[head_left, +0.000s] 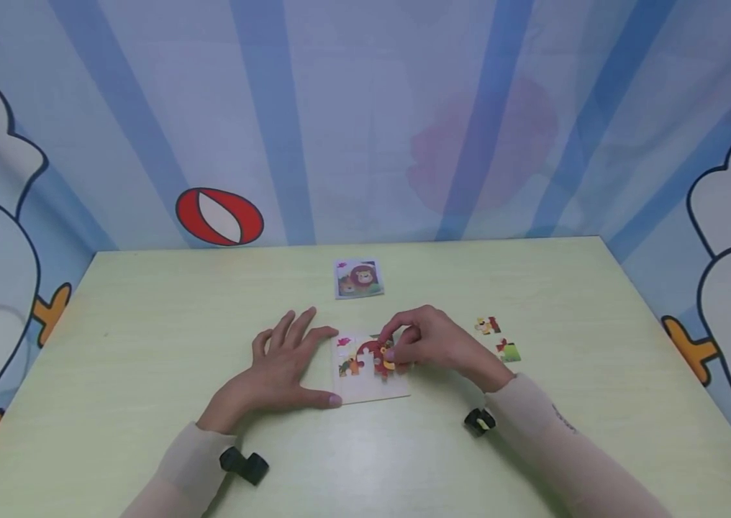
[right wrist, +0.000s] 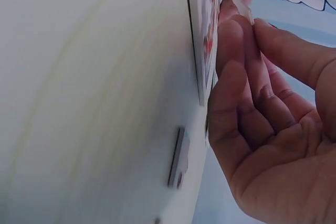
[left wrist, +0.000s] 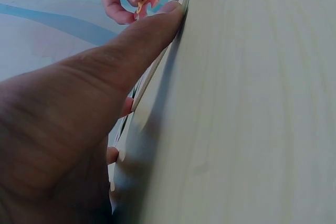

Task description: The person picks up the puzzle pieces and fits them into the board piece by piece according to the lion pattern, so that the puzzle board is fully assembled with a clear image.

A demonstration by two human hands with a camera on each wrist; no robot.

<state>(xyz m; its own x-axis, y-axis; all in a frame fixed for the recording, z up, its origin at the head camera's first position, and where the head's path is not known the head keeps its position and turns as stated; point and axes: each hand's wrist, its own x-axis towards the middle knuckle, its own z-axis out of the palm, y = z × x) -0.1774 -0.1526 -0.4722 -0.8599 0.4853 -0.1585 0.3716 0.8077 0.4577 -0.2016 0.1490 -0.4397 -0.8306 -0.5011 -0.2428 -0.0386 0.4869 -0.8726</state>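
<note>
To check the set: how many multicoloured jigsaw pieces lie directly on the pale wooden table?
2, right of the right hand: a farther yellow-red piece, a nearer green-red one. Others may be hidden.

Your right hand pinches a puzzle piece over a partly filled board — your left hand spread at its left edge — a lion card lying beyond.

Wood-grain table, cloth backdrop, smooth puzzle board
</note>
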